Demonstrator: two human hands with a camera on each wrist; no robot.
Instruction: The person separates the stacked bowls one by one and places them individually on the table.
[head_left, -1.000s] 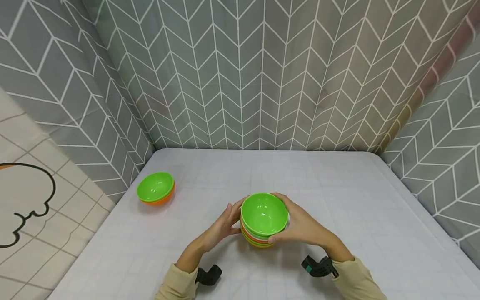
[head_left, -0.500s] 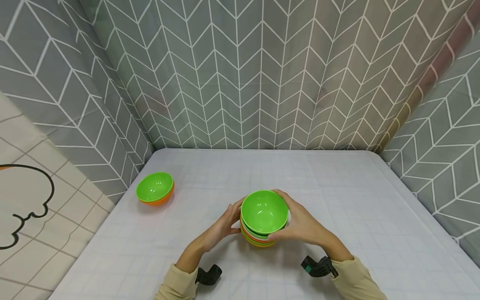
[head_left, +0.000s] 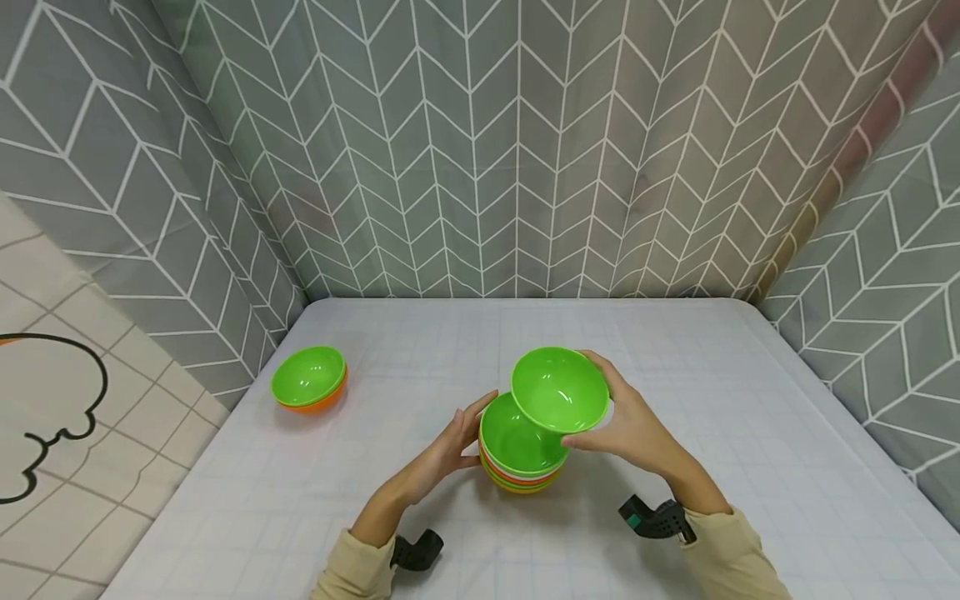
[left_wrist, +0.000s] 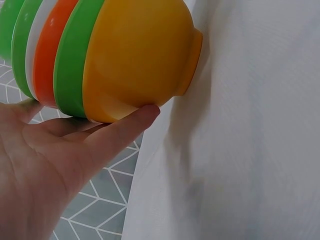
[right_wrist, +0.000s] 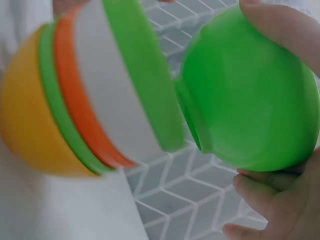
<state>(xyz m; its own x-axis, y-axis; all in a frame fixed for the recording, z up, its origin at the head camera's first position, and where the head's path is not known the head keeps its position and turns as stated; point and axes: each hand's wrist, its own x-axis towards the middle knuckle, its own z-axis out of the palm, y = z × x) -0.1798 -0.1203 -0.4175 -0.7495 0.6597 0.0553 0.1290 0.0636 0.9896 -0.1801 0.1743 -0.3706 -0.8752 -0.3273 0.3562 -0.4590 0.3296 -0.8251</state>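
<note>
My right hand [head_left: 633, 421] grips a green bowl [head_left: 558, 387] by its side, thumb near and fingers far. The bowl is up and to the right of a stack of bowls, overlapping it in the head view. In the right wrist view its foot [right_wrist: 192, 117] shows close by the stack's top rim. The stack has a green bowl [head_left: 517, 437] on top, then white [left_wrist: 36, 50], orange [left_wrist: 50, 55], green [left_wrist: 72, 60] and, lowest, a yellow bowl [left_wrist: 140, 55] standing on the table. My left hand [head_left: 442, 454] rests against the stack's left side, its fingers and thumb fairly straight.
Another pair of nested bowls stands at the table's left: a green bowl [head_left: 307, 375] inside an orange bowl [head_left: 322, 402]. A white cloth covers the table [head_left: 420, 333]. Grey patterned curtains [head_left: 480, 167] rise behind and beside it. Each wrist wears a black camera [head_left: 652, 517].
My right hand has lifted the top green bowl off the stack and moved it up and right, uncovering another green bowl. My left hand has stayed against the stack.
</note>
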